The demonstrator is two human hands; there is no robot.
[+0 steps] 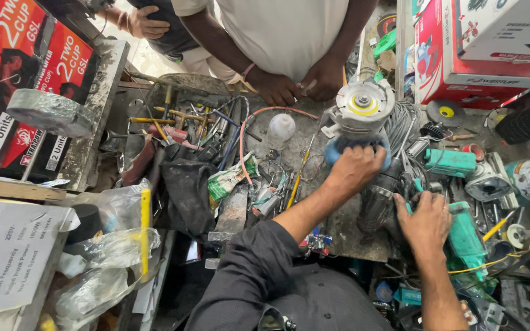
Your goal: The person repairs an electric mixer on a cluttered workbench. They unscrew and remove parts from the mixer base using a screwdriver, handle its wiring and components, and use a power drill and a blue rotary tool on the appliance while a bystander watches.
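Note:
My left hand (pixel 356 168) grips the blue body of an angle grinder (pixel 359 110) that stands head-up on the cluttered workbench, its grey gear head and yellow-ringed spindle facing me. My right hand (pixel 426 219) rests lower right on a dark tool body (pixel 380 199) beside a teal power tool (pixel 464 236), fingers curled on it. Another person's two hands (pixel 295 83) rest on the far edge of the bench just beyond the grinder.
Screwdrivers and loose hand tools (pixel 185 125) lie heaped at the left centre with a black cloth (pixel 185 187). A white bulb (pixel 280 130), an orange wire (pixel 254 122), teal tools (pixel 450 162), grey cable coil (pixel 403 122) and red boxes (pixel 461 55) crowd the bench.

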